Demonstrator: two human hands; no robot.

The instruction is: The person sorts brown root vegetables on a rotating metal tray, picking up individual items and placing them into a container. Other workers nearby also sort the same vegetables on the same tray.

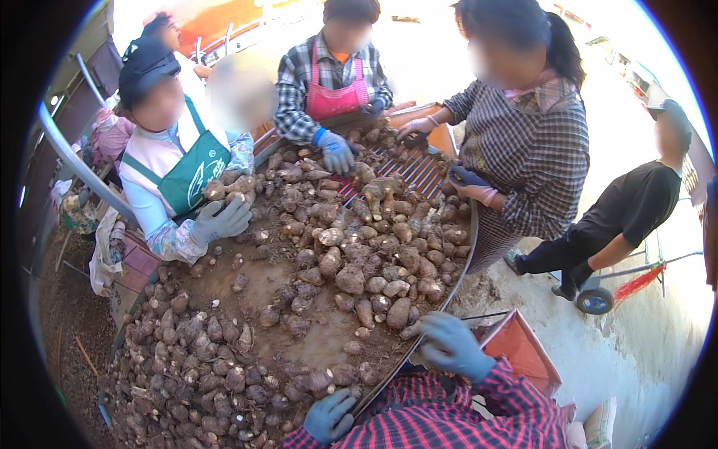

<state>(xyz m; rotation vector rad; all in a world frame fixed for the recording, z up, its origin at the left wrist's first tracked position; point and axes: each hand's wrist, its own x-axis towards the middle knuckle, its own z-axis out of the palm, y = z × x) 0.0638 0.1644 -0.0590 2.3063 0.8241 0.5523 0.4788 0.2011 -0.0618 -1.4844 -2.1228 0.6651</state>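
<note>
Soil-covered taro corms [350, 279] lie piled on a large rimmed sorting table [314, 342]. My left hand [330, 415], in a grey-blue glove, rests by the table's near edge beside corms; its palm is hidden, so a hold cannot be told. To the right, my right hand [455, 347], in a matching glove, is at the metal rim with its fingers apart. Its fingertips are close to an elongated corm [412, 331]; contact is unclear. A denser heap of smaller corms [196, 381] fills the near left part. A slatted metal grate [415, 171] shows at the far side.
Across the table, one gloved person [221, 219] holds several corms, another [336, 151] reaches into the pile, and a third [477, 185] stands at the right. An orange-red crate [519, 348] stands near my right arm. Farther right, a person walks by a wheeled cart [595, 300].
</note>
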